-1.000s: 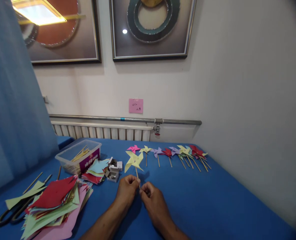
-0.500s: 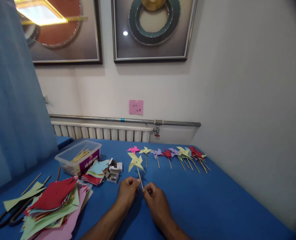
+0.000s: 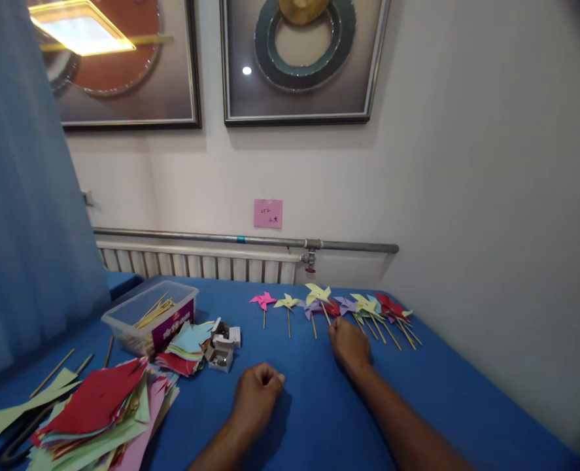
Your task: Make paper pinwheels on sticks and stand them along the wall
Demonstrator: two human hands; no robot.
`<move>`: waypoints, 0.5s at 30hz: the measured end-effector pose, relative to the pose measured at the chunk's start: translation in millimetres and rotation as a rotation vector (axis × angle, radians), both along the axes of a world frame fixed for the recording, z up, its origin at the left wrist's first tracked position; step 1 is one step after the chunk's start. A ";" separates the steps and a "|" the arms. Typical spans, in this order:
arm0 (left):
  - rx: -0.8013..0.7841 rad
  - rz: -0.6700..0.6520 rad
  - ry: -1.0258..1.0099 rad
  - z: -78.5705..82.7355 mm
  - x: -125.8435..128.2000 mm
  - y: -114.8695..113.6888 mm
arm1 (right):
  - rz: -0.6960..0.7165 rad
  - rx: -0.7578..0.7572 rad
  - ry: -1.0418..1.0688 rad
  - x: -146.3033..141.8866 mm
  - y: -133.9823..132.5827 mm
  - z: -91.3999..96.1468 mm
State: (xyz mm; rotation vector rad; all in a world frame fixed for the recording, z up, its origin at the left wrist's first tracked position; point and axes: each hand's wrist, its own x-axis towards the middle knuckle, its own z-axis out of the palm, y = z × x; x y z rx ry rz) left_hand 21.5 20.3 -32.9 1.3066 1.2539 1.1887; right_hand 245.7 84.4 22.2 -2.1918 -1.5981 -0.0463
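My right hand point(image 3: 350, 345) is closed round the lower stick of a pale yellow paper pinwheel point(image 3: 318, 294), whose head is raised in front of a row of other pinwheels. Behind it, a purple pinwheel point(image 3: 310, 308) and a red pinwheel point(image 3: 329, 309) are partly covered. My left hand point(image 3: 256, 400) hovers over the blue table surface point(image 3: 299, 418) with its fingers curled in, and nothing shows in it. To the left in the row lie a pink pinwheel point(image 3: 263, 301) and another yellow pinwheel point(image 3: 287, 301).
More pinwheels overlap at the right, among them a red one point(image 3: 390, 306). On the left are a clear plastic box point(image 3: 118, 319) of sticks, small open cartons point(image 3: 220, 360) with metal pieces, a stack of coloured paper point(image 3: 93, 405) and scissors point(image 3: 17, 439). A wall bounds the right side.
My right hand has carried the yellow pinwheel away to the right, up to the row. My left hand has let go of its stick and stays near the front middle.
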 end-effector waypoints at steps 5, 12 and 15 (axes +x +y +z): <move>-0.013 -0.020 0.054 0.3 -1.0 -2.4 | -0.039 -0.049 -0.051 6.5 9.4 -9.4; 0.001 -0.038 0.103 1.2 -0.7 -3.5 | -0.047 -0.102 -0.107 11.7 8.0 -13.9; 0.012 -0.044 0.130 0.6 -0.8 -3.7 | -0.054 -0.126 -0.110 13.3 7.9 -14.9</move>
